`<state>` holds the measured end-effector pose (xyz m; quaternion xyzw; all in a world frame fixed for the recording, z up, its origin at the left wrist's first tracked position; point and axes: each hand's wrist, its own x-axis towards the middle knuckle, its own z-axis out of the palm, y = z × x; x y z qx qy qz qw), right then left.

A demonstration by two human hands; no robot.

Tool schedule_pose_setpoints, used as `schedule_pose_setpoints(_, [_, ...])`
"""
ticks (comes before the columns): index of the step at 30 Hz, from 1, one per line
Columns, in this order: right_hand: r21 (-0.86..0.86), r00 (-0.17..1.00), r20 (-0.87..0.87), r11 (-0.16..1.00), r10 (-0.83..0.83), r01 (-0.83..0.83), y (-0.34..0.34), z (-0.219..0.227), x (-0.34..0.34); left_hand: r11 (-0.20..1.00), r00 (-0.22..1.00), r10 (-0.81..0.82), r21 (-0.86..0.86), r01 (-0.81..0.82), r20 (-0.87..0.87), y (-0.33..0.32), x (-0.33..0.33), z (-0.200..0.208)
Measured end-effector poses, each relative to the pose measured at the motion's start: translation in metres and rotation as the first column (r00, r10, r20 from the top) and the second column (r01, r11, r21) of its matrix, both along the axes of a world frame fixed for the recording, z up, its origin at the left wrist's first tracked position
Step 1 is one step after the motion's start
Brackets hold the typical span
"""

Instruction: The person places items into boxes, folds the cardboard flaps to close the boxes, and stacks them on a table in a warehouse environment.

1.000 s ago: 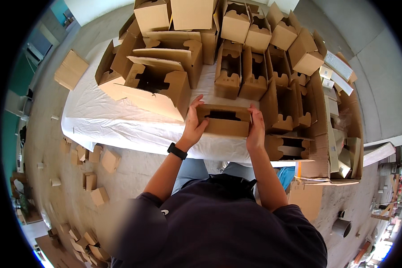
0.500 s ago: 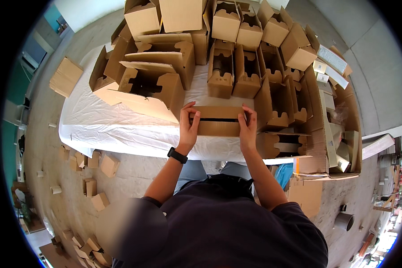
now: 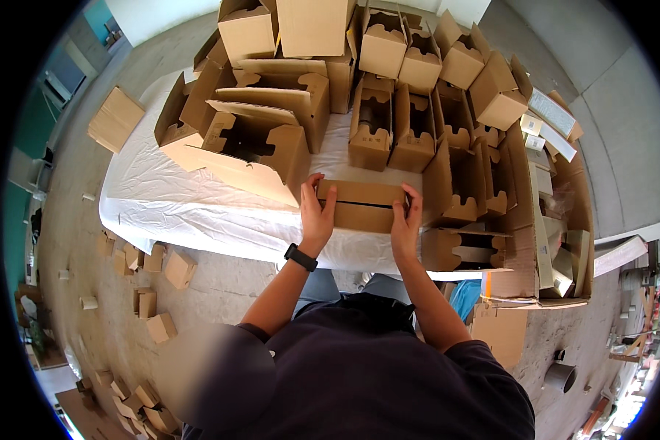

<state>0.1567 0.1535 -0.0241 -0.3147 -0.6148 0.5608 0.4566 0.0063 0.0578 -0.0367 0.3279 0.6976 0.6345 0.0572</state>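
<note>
A small brown cardboard box [image 3: 363, 218] lies in front of me at the near edge of the white-covered table, its two top flaps nearly meeting over a thin dark slit. My left hand [image 3: 317, 216], a dark band on its wrist, grips the box's left end with the thumb on top. At the other end, my right hand [image 3: 406, 224] holds the box the same way, thumb on the flaps. Left of the box stands a larger open carton [image 3: 253, 150]. To its right is an upright open box [image 3: 458, 183] with notched inner flaps.
More open boxes [image 3: 370, 121] stand in rows at the back and right. A large carton [image 3: 517, 271] on the right holds white and brown small boxes. White cloth [image 3: 176, 198] covers the table. Loose cardboard boxes [image 3: 180, 270] lie on the floor at left, and a metal cylinder [image 3: 561, 376] at right.
The flaps of the small box have come down, and the dark gap between them has narrowed to a slit. Both hands stay at its ends. The whole view has shifted slightly.
</note>
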Motion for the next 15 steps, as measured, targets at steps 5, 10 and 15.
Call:
schedule_pose_setpoints(5, [0.085,0.993,0.119,0.996,0.025,-0.035,0.000,0.004,0.004,0.992,0.994,0.080,-0.092,-0.087,-0.077,0.001,0.003,0.009])
schedule_pose_setpoints(10, [0.289,0.977,0.208,0.957,-0.044,-0.018,0.009,-0.005,0.003,0.997,0.997,0.047,-0.065,-0.051,-0.054,0.001,-0.003,-0.001])
schedule_pose_setpoints(15, [0.062,0.998,0.048,0.998,0.030,-0.033,0.004,0.005,0.004,0.997,0.999,0.051,-0.055,-0.052,-0.012,0.003,-0.004,0.000])
